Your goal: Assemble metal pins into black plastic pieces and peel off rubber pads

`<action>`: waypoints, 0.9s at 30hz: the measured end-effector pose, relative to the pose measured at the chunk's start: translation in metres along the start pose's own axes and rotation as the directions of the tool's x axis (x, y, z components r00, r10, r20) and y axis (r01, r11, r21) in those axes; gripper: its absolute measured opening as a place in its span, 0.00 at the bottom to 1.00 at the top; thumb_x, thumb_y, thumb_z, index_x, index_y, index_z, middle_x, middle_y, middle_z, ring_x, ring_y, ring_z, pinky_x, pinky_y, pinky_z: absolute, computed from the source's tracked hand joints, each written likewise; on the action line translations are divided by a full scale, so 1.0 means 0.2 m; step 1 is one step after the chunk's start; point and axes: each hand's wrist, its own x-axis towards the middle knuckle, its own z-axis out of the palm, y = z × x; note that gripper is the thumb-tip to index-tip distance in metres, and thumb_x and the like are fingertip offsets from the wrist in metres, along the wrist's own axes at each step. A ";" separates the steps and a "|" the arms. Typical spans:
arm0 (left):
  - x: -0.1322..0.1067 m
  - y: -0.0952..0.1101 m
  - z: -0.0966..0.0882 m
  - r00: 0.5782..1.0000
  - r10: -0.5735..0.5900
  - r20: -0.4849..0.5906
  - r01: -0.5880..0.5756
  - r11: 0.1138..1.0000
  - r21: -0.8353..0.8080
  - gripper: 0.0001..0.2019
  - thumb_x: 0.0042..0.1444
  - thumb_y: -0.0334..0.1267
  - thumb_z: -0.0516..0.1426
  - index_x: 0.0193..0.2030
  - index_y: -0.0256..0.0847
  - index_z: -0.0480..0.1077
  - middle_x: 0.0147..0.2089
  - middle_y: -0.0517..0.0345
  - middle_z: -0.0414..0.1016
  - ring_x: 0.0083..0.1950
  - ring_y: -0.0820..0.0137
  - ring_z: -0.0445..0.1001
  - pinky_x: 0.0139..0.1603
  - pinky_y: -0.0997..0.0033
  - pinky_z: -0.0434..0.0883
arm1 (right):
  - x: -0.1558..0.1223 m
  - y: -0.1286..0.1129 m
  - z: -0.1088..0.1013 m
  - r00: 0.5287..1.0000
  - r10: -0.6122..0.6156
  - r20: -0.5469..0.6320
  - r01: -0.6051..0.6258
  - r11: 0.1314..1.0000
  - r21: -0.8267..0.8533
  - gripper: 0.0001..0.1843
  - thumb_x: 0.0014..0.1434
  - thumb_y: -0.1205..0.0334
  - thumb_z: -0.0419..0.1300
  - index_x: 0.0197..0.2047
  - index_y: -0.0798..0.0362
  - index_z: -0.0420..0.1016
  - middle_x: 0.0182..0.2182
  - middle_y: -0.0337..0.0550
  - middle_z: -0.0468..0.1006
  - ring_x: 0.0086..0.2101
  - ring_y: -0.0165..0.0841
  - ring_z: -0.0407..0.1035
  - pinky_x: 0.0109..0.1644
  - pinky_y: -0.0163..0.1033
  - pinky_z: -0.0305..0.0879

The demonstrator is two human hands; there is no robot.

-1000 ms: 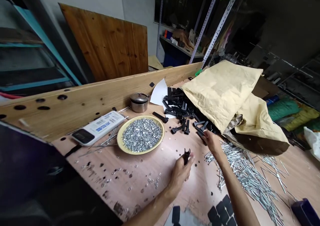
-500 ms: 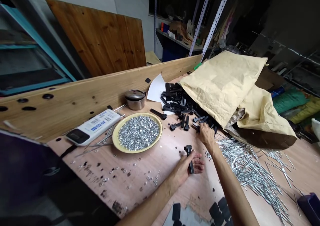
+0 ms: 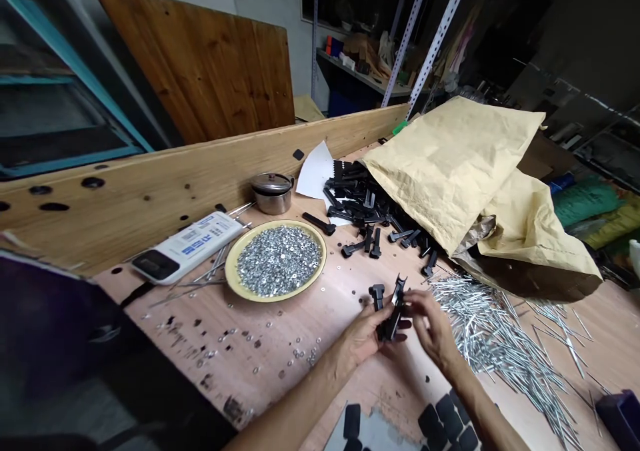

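My left hand (image 3: 367, 334) is closed round a black plastic part (image 3: 377, 296), a bar with a wider head, near the middle of the table. A second black plastic piece (image 3: 397, 308) stands beside it, its forked end up. The fingers of my right hand (image 3: 433, 324) are pinched on this second piece, which rests against the left hand's fingers. Past the hands lies a pile of similar black parts (image 3: 350, 198), several of them loose in front of a paper sack (image 3: 455, 164). A heap of thin metal rods (image 3: 495, 338) spreads to the right of my right hand.
A yellow bowl (image 3: 234, 287) of small metal washers stands left of my hands. Behind it are a lidded metal pot (image 3: 273, 198) and a white device (image 3: 190, 248). Black pads (image 3: 443, 421) lie at the front edge, and a wooden board (image 3: 200, 164) borders the back.
My right hand has come back from the black parts by the sack, bringing a second black piece to my left hand. The left hand has kept its first part.
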 end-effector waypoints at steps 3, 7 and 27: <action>0.00 0.02 0.00 0.995 0.010 -0.097 -0.009 1.000 0.011 0.15 0.47 0.32 0.65 0.42 0.36 0.70 0.33 0.55 0.77 0.24 0.75 0.72 0.25 0.77 0.68 | 0.17 0.22 0.02 0.995 0.094 -0.018 -0.095 0.969 -0.229 0.19 0.60 0.73 0.44 0.48 0.50 0.70 0.46 0.49 0.72 0.40 0.35 0.70 0.36 0.38 0.71; 0.01 0.03 0.01 0.976 0.058 -0.208 -0.060 0.998 -0.004 0.16 0.48 0.30 0.63 0.44 0.37 0.68 0.35 0.55 0.77 0.27 0.73 0.75 0.27 0.75 0.70 | 0.39 0.48 0.09 0.965 0.217 0.148 -0.088 0.798 -0.596 0.28 0.53 0.79 0.46 0.55 0.51 0.67 0.53 0.50 0.69 0.37 0.38 0.67 0.30 0.38 0.66; 0.02 0.03 0.01 0.970 0.137 -0.200 -0.146 0.989 -0.034 0.14 0.44 0.36 0.67 0.37 0.36 0.73 0.35 0.53 0.78 0.34 0.66 0.76 0.38 0.65 0.73 | 0.24 0.06 0.02 0.684 0.639 0.350 -0.711 0.691 0.128 0.23 0.63 0.50 0.46 0.50 0.57 0.70 0.23 0.41 0.76 0.22 0.33 0.72 0.28 0.37 0.68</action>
